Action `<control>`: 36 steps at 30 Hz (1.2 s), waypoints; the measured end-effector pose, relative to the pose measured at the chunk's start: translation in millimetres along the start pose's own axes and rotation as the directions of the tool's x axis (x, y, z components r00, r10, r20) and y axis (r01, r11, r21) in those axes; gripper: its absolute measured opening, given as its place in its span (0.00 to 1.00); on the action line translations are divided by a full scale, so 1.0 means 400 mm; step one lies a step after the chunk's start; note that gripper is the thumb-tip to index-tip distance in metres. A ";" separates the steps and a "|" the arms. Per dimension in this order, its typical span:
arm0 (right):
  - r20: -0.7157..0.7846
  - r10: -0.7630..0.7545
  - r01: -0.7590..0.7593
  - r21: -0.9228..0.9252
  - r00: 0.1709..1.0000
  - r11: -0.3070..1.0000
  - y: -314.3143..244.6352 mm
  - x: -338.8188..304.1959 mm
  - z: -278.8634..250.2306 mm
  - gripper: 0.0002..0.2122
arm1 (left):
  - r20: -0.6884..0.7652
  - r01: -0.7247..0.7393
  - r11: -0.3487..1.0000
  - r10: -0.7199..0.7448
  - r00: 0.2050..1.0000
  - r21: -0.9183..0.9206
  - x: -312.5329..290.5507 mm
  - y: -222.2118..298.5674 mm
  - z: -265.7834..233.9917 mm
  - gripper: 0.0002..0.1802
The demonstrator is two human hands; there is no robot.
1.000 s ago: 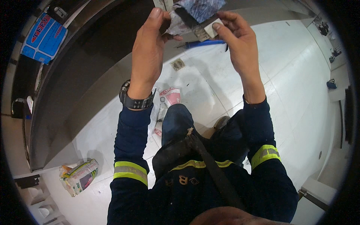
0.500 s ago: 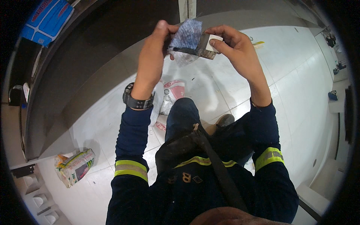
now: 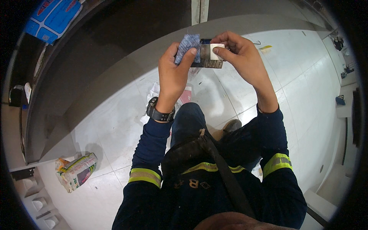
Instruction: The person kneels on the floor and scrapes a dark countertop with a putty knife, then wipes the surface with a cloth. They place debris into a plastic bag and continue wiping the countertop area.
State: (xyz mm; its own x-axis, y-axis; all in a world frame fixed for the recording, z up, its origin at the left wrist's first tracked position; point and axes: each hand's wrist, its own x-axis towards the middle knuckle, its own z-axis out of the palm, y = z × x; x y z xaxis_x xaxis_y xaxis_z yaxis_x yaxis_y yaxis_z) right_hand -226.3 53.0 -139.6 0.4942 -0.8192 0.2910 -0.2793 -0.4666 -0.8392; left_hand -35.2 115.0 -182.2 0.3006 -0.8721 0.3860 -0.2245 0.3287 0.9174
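My right grip (image 3: 245,59) clamped on a dark block's (image 3: 205,54) right end, upper centre of frame. My left grip (image 3: 173,73) pinches blue cloth (image 3: 188,43) over the block's left part. Long axis left-right, between both hands. Bag (image 3: 78,174) lower left.

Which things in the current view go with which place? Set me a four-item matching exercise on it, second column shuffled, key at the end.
Column one
1. blue cloth
2. small white piece
3. black wristwatch
4. crumpled printed bag

Column two
A. on the white floor tiles, lower left of the picture
B. under the thumb of the right hand
C. on the left wrist
D. under the thumb of the left hand

Right pairs: 1-D, 2-B, 3-C, 4-A.
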 end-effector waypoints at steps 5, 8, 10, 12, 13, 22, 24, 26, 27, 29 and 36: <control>-0.032 0.024 -0.023 0.038 0.999 0.999 -0.003 0.002 0.011 0.12 | -0.029 -0.015 0.999 0.014 0.999 -0.050 0.002 0.003 0.006 0.13; -0.012 0.052 -0.050 0.117 0.999 0.992 -0.001 0.000 0.009 0.12 | -0.045 -0.020 0.998 0.017 0.999 -0.063 0.002 -0.002 0.011 0.13; -0.011 0.077 -0.074 0.168 0.997 0.983 0.006 -0.002 0.009 0.12 | -0.039 -0.010 0.998 0.008 0.999 -0.054 0.003 0.003 0.015 0.14; -0.012 0.091 -0.087 0.211 0.996 0.974 0.016 -0.004 0.012 0.12 | -0.038 -0.001 0.998 -0.002 0.999 -0.069 0.001 0.004 0.019 0.14; -0.013 0.093 -0.087 0.228 0.996 0.970 0.021 -0.005 0.015 0.11 | -0.039 0.003 0.996 -0.007 0.999 -0.089 0.001 0.003 0.020 0.14; 0.061 0.160 -0.171 0.281 0.985 0.945 0.015 -0.014 0.020 0.09 | -0.141 -0.016 0.994 0.001 0.990 -0.109 -0.011 -0.002 0.032 0.14; 0.077 0.175 -0.190 0.316 0.982 0.930 0.010 -0.018 0.026 0.09 | -0.182 -0.019 0.992 -0.004 0.983 -0.124 -0.011 -0.003 0.040 0.14; 0.096 0.176 -0.199 0.367 0.980 0.909 0.006 -0.023 0.034 0.09 | -0.215 0.007 0.994 -0.030 0.976 -0.109 -0.008 -0.007 0.041 0.14; 0.083 0.165 -0.184 0.371 0.983 0.910 0.007 -0.023 0.040 0.09 | -0.223 0.008 0.991 -0.038 0.974 -0.135 -0.006 -0.011 0.042 0.14; 0.056 0.144 -0.154 0.379 0.988 0.912 0.012 -0.025 0.054 0.08 | -0.237 0.011 0.982 -0.056 0.970 -0.188 -0.004 -0.025 0.042 0.14; 0.052 0.174 -0.180 0.423 0.983 0.888 0.003 -0.033 0.059 0.08 | -0.253 0.019 0.956 -0.096 0.963 -0.292 -0.014 -0.041 0.054 0.14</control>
State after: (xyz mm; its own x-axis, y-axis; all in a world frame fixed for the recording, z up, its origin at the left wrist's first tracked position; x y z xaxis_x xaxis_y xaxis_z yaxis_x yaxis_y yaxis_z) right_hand -213.9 71.2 -155.4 0.4804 -0.8694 0.1157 0.0116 -0.1256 -0.9920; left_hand -53.3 106.6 -201.4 0.5452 -0.7795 0.3083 0.0615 0.4040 0.9127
